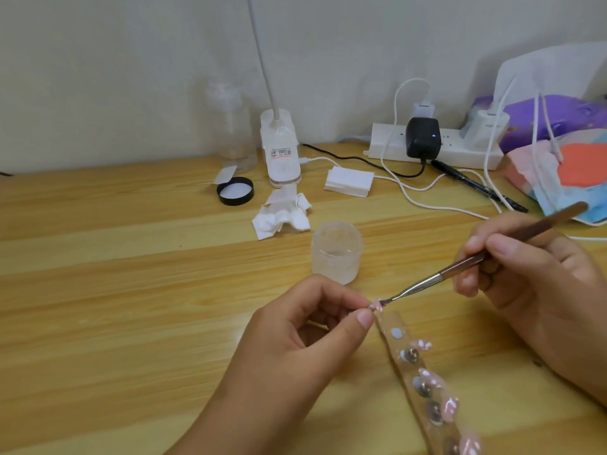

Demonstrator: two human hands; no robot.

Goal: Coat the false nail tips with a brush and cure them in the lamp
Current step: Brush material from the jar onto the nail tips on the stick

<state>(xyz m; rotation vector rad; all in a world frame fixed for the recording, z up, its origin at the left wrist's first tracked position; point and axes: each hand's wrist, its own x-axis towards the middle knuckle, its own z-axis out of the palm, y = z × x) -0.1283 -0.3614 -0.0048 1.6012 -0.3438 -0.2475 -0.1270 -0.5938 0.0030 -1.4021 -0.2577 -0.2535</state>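
Left hand (305, 326) thumb and forefinger pinching pink nail tip (375, 305); right hand (525, 267) fingers curled round brush (460, 272), bristles touching that tip; clear strip (392, 321) bearing more pink tips (449, 407) on surface (131, 290) just below; open jar (336, 254) behind hands; black lid (235, 191), crumpled tissue (282, 215) farther back.

Left grip (305, 333), right grip (532, 270): fingertip pinches.
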